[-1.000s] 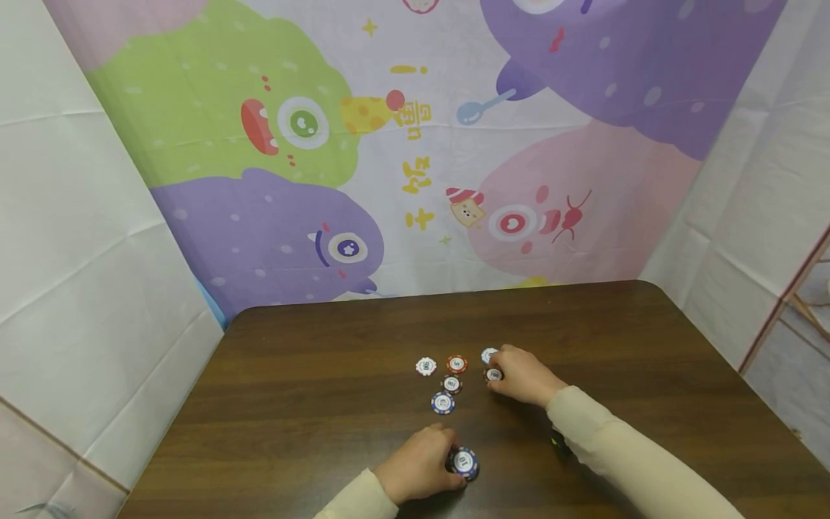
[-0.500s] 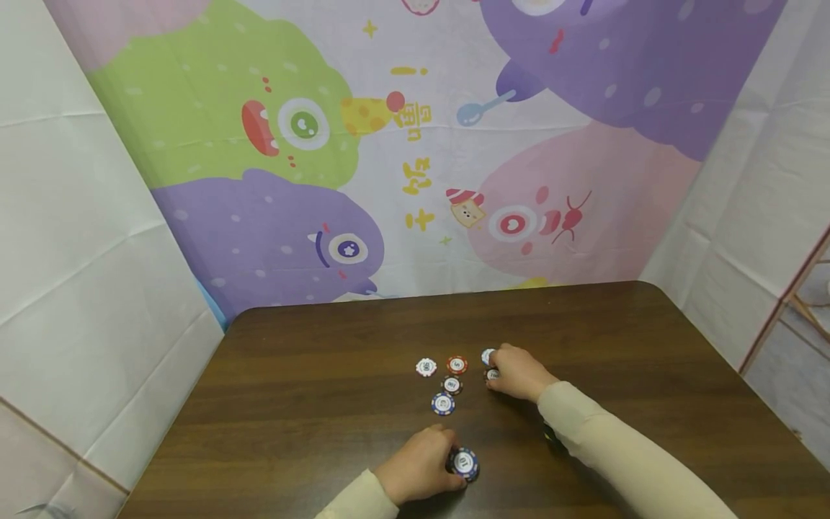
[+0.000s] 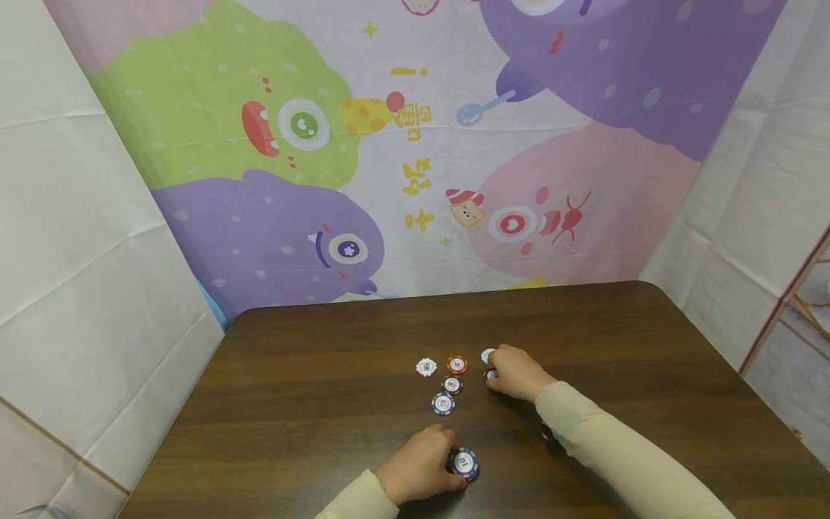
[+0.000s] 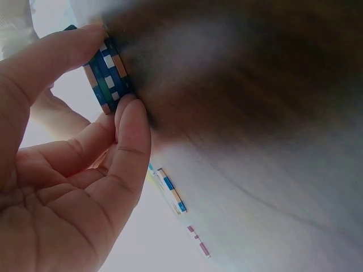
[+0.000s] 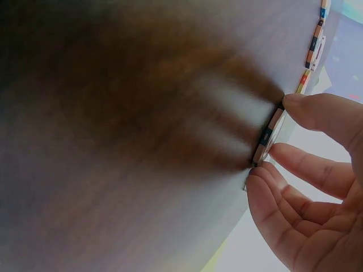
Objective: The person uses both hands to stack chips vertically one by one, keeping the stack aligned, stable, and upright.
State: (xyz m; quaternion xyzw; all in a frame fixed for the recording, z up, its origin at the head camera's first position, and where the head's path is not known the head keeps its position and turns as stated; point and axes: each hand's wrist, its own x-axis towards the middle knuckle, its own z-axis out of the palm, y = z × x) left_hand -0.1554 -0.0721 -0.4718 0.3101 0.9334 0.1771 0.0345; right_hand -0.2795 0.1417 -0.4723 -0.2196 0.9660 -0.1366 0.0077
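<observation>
Near the front of the table, my left hand (image 3: 421, 465) grips a short stack of poker chips (image 3: 464, 463) topped by a blue one marked 10. Thumb and fingertips hold the stack's edges (image 4: 108, 76) in the left wrist view. Farther forward, my right hand (image 3: 519, 371) pinches a black poker chip (image 3: 491, 375) by its rim; it lies flat at the tabletop, partly covered by the fingers. The right wrist view shows the chip's dark and tan edge (image 5: 267, 136) between thumb and fingers. A light blue and white chip (image 3: 488, 356) lies just beyond, partly hidden by the right hand.
Left of my right hand lie a white chip (image 3: 426, 367), a red chip (image 3: 457, 364), a black 100 chip (image 3: 452, 385) and a blue chip (image 3: 443, 404). A dark and yellow item (image 3: 547, 432) is mostly hidden by the right sleeve. A cartoon cloth hangs behind the brown table (image 3: 311, 404).
My right hand and forearm have shifted slightly left, and the fingers cover more of the black chip. The left hand and its stack have stayed in place.
</observation>
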